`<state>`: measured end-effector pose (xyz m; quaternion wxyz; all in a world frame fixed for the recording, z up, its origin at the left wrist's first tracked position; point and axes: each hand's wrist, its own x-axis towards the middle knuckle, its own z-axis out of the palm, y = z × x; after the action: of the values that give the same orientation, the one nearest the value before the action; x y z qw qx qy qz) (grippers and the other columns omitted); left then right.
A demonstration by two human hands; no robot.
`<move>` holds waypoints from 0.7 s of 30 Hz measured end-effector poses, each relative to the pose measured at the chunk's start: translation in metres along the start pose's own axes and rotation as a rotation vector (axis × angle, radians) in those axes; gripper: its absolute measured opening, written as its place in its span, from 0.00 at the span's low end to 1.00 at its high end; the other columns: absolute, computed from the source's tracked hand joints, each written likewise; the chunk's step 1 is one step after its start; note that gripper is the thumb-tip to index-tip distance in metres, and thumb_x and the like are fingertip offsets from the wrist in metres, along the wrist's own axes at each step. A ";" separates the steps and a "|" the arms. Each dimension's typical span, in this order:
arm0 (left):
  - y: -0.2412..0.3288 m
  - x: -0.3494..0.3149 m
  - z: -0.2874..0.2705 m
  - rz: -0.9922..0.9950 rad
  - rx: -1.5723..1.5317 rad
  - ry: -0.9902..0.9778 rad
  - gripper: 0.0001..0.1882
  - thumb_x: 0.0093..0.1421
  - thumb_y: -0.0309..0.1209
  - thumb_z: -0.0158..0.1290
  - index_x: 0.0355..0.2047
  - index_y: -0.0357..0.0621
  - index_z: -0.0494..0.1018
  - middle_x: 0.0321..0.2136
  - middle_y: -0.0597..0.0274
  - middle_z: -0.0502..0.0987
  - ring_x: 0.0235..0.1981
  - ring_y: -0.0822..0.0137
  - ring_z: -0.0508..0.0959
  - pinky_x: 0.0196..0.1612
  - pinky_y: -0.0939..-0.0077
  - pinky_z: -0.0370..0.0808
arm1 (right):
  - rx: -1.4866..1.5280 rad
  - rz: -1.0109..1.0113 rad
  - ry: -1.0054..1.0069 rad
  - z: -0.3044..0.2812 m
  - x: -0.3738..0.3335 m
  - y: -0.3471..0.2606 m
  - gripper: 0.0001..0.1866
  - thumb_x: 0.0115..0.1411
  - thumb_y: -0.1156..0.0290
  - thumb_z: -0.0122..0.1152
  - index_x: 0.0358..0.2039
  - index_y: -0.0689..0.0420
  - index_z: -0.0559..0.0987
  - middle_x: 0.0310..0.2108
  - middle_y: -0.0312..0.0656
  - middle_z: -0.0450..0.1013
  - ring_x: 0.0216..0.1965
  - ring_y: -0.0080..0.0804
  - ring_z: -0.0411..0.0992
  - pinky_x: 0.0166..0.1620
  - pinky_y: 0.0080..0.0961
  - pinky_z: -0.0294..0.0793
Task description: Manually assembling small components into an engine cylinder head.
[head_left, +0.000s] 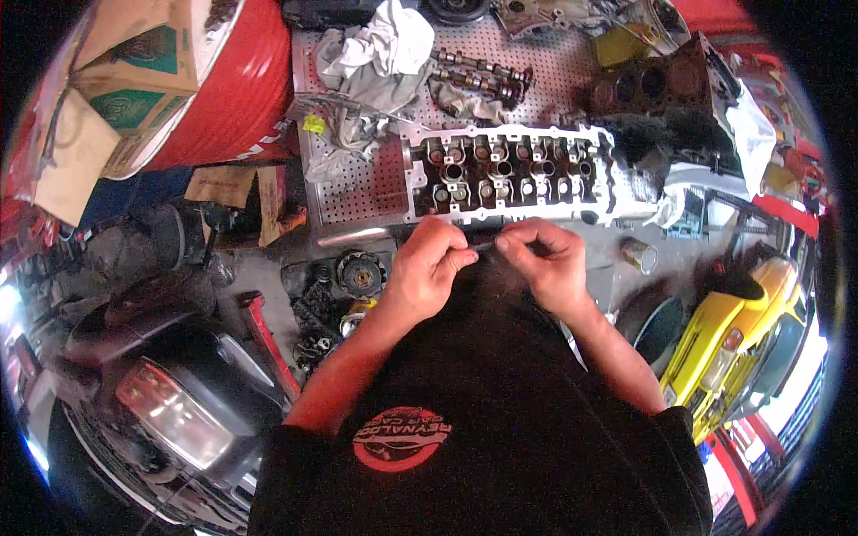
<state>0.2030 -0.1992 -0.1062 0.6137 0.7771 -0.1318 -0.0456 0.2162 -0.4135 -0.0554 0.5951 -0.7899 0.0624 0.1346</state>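
My left hand and my right hand are raised close together in front of my chest, by the near edge of a perforated metal bench. The fingers of both are pinched. Something small and thin seems to stretch between the fingertips, too small to name. Just beyond my hands an engine cylinder head lies lengthwise on the bench, its inner side facing up with rows of round bores showing.
Behind the cylinder head lie camshafts and crumpled rags. An engine block stands at the back right. A red drum is at the left. A dark car and a yellow car flank me. A metal can sits at right.
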 end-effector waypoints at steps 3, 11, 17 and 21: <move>-0.004 0.002 -0.008 -0.384 -0.401 -0.079 0.08 0.66 0.25 0.62 0.34 0.37 0.73 0.36 0.63 0.80 0.33 0.72 0.78 0.39 0.75 0.75 | -0.038 0.028 0.022 0.011 0.001 -0.004 0.05 0.60 0.76 0.73 0.34 0.62 0.85 0.35 0.40 0.83 0.38 0.23 0.79 0.44 0.25 0.78; -0.023 0.023 -0.040 -0.696 -0.969 -0.375 0.10 0.72 0.28 0.53 0.49 0.35 0.73 0.43 0.51 0.82 0.37 0.61 0.83 0.38 0.69 0.79 | -0.258 -0.207 -0.024 0.022 0.012 -0.013 0.05 0.59 0.77 0.73 0.34 0.61 0.84 0.34 0.46 0.82 0.38 0.36 0.82 0.43 0.30 0.80; -0.042 0.022 -0.035 -0.677 -1.030 -0.204 0.11 0.71 0.29 0.56 0.49 0.37 0.75 0.36 0.53 0.82 0.32 0.63 0.82 0.36 0.71 0.75 | -0.048 -0.035 0.013 0.041 0.027 -0.023 0.11 0.59 0.78 0.73 0.43 0.60 0.82 0.34 0.43 0.82 0.38 0.30 0.80 0.42 0.29 0.80; -0.046 0.027 -0.034 -0.784 -1.007 -0.117 0.09 0.70 0.31 0.57 0.46 0.39 0.76 0.33 0.55 0.82 0.29 0.65 0.81 0.34 0.71 0.74 | 0.037 0.058 0.086 0.049 0.040 0.005 0.13 0.61 0.80 0.71 0.46 0.61 0.81 0.35 0.38 0.81 0.37 0.24 0.79 0.42 0.22 0.78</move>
<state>0.2443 -0.1643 -0.1402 0.8332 0.3805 0.1663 -0.3653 0.2463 -0.3652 -0.0841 0.6020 -0.7818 0.1132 0.1167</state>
